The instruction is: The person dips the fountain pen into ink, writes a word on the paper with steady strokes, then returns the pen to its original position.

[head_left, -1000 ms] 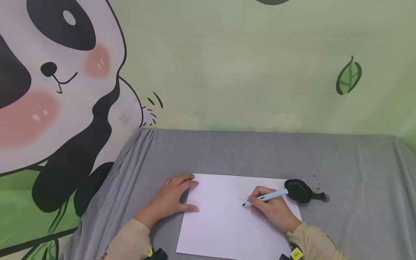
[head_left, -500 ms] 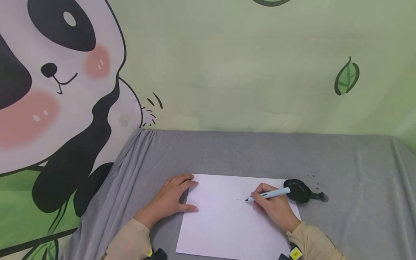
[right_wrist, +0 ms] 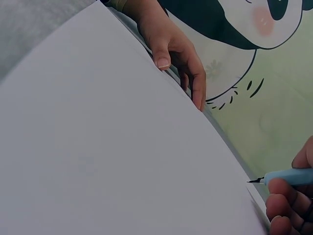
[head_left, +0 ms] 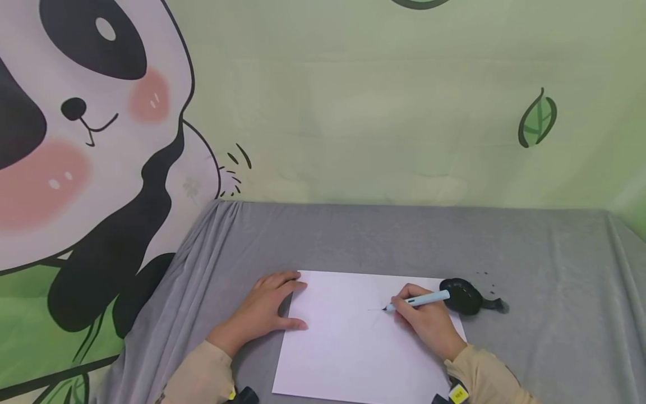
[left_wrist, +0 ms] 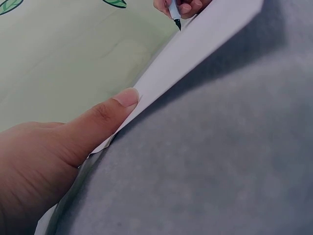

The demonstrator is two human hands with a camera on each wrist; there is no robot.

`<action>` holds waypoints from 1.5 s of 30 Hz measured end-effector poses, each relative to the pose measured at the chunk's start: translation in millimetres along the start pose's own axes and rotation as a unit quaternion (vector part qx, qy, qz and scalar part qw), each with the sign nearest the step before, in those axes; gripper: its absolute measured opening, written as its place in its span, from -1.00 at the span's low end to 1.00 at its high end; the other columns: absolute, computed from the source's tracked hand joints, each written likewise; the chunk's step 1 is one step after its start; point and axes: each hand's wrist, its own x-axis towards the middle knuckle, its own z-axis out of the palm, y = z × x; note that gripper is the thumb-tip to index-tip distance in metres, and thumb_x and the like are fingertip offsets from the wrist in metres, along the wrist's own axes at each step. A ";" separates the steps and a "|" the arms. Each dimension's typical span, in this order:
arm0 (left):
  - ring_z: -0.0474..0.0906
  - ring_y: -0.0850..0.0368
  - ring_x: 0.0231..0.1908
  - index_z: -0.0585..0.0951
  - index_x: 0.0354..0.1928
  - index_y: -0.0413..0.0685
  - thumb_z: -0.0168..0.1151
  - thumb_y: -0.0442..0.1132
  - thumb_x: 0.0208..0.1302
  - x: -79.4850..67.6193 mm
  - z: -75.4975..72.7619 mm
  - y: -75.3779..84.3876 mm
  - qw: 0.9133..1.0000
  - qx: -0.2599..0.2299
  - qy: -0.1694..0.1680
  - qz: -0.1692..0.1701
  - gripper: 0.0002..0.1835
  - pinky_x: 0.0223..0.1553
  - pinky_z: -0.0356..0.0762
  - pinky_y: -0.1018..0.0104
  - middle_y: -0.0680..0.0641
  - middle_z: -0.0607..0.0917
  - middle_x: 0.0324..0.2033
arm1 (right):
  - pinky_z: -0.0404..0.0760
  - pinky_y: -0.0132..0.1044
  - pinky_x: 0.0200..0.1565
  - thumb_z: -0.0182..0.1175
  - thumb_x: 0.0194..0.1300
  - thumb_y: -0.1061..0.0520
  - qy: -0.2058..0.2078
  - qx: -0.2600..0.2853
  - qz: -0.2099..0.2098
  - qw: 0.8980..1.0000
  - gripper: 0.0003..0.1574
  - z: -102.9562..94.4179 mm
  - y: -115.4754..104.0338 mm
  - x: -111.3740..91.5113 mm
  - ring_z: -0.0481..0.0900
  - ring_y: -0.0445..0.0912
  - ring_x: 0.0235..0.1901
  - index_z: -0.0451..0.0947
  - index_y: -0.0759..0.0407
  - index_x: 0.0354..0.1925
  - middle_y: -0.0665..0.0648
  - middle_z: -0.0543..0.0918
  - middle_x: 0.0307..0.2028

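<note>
A sheet of white paper [head_left: 343, 353] lies on the grey cloth. My right hand [head_left: 426, 320] pinches a light blue pen [head_left: 423, 299] with a dark pointed nib, its tip at the paper's upper right part. A faint short line [head_left: 374, 310] runs left from the nib. In the right wrist view the nib meets the sheet near its far edge. My left hand [head_left: 267, 308] rests at the paper's left edge with its fingers spread. Its thumb [left_wrist: 110, 115] lies on the sheet in the left wrist view.
A glossy black oval object [head_left: 461, 296] with a narrow tail sits at the paper's upper right corner; its kind is unclear. Small dark specks lie beside it on the grey cloth [head_left: 555, 336]. Behind the table stands a green backdrop [head_left: 353, 112] with a printed panda.
The pen tip has moved slightly up and to the right on the paper, then settled at the right end of the faint line. My left hand has stayed on the edge.
</note>
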 end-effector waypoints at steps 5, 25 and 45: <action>0.37 -0.13 0.28 0.52 0.19 0.00 0.47 0.21 -0.11 -0.8 0.4 -1.0 1.000 0.001 0.001 -0.002 -0.21 0.28 0.26 -0.11 -0.12 0.48 0.25 | 0.36 -0.44 -0.59 0.22 0.28 0.17 -0.006 -0.010 -0.005 1.000 -0.82 1.2 1.6 0.3 0.39 -0.23 -0.65 0.50 0.19 -0.46 0.05 0.52 -0.65; 0.38 -0.13 0.27 0.53 0.18 0.00 0.47 0.20 -0.12 -2.1 1.2 -2.5 1.000 -0.001 0.007 0.000 -0.21 0.27 0.27 -0.12 -0.11 0.48 0.25 | 0.38 -0.44 -0.52 0.22 0.26 0.18 -0.008 -0.031 -0.015 0.999 -0.78 1.4 -0.8 -2.0 0.41 -0.22 -0.63 0.47 0.18 -0.50 0.03 0.51 -0.66; 0.36 -0.12 0.29 0.52 0.20 0.02 0.46 0.21 -0.11 -0.4 0.7 -1.5 1.000 -0.002 0.000 -0.002 -0.20 0.28 0.26 -0.12 -0.11 0.47 0.27 | 0.42 -0.42 -0.52 0.20 0.27 0.20 -0.003 -0.032 0.002 0.999 -0.80 -3.2 -1.2 -4.8 0.42 -0.20 -0.63 0.47 0.20 -0.50 0.05 0.51 -0.66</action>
